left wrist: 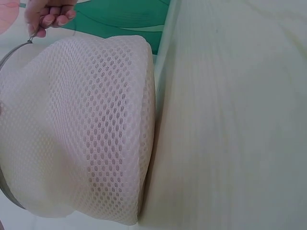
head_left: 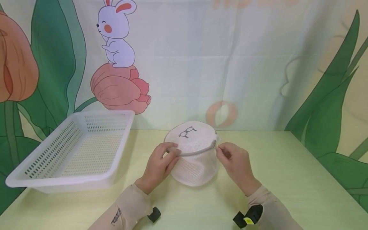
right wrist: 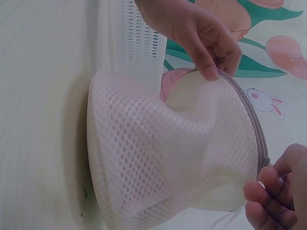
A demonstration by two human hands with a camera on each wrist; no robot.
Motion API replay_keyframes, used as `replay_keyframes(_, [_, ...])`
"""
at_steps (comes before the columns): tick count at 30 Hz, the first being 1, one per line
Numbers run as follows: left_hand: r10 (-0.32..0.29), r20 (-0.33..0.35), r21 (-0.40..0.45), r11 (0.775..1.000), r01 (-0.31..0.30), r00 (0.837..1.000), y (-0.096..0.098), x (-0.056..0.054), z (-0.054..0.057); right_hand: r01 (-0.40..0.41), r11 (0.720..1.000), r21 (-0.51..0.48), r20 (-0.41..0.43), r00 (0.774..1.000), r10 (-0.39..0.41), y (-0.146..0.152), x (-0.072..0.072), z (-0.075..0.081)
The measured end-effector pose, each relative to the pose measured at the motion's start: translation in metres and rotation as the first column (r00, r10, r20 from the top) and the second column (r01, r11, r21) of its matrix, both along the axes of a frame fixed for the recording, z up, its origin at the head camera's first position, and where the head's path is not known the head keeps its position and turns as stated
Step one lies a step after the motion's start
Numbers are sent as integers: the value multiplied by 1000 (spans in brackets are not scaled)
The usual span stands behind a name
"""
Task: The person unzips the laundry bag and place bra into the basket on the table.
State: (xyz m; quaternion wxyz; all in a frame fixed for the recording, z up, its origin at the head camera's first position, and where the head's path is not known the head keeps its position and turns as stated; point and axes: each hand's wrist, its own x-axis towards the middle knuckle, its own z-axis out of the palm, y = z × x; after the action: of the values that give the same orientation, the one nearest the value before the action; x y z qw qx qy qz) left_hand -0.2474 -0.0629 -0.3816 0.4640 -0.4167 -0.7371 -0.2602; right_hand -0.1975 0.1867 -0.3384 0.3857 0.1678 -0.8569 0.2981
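Observation:
A round white mesh laundry bag [head_left: 195, 171] stands on the table, a glasses outline [head_left: 187, 132] printed on its top. Grey zipper [right wrist: 253, 117] teeth run along the rim, meeting between the two hands in the right wrist view. My left hand [head_left: 159, 164] pinches the rim at the bag's left front, thumb on the near side. At the right of the rim, my right hand [head_left: 236, 163] pinches the small zipper pull [right wrist: 266, 164] between thumb and fingers. The left wrist view shows mostly the mesh side wall [left wrist: 105, 124]; the bag's inside is hidden.
To the left stands a white plastic basket [head_left: 122, 150] with slotted walls. The pale wooden table [head_left: 287, 185] ends at a printed cloth backdrop [head_left: 258, 80] with a rabbit and tulips. Each sleeve carries a black wrist device.

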Motion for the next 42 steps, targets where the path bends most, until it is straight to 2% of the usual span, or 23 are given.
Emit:
replay_keyframes(9, [6,-5,-6,1000,-6,1000,0,0,0,-11,1000,-1,-21,1000,11,3,-4,-1])
replay_keyframes(19, [3,-48,-21,1000,-4,999,1,1,1,-10,1000,-9,15,1000,10,7,-6,-3])
replay_keyframes(29, [4,-53,-8,1000,-4,999,4,1,2,-47,998,-40,47,998,49,9,-7,-4])
replay_keyframes(34, [13,-62,-22,1000,-15,998,6,3,4,-36,998,-43,63,997,39,10,-6,-4])
replay_keyframes(42, [76,0,-50,996,-76,997,2,5,10,-10,999,-32,108,994,14,9,-6,-3])
